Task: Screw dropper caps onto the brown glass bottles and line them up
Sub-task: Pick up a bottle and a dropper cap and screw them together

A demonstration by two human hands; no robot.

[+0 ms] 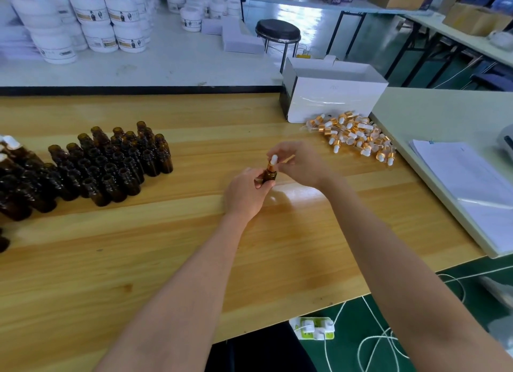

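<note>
My left hand grips a small brown glass bottle above the middle of the wooden table. On the bottle's neck sits a dropper cap with a gold collar and white bulb, and my right hand pinches that cap from the right. Several uncapped brown bottles stand packed together at the left. A few capped bottles show at the far left edge. A loose pile of gold and white dropper caps lies at the right back of the table.
A white open box stands behind the cap pile. A stack of papers lies on the pale table to the right. White tubs are stacked on the far bench, with a black stool beyond. Cables and a power strip lie on the floor.
</note>
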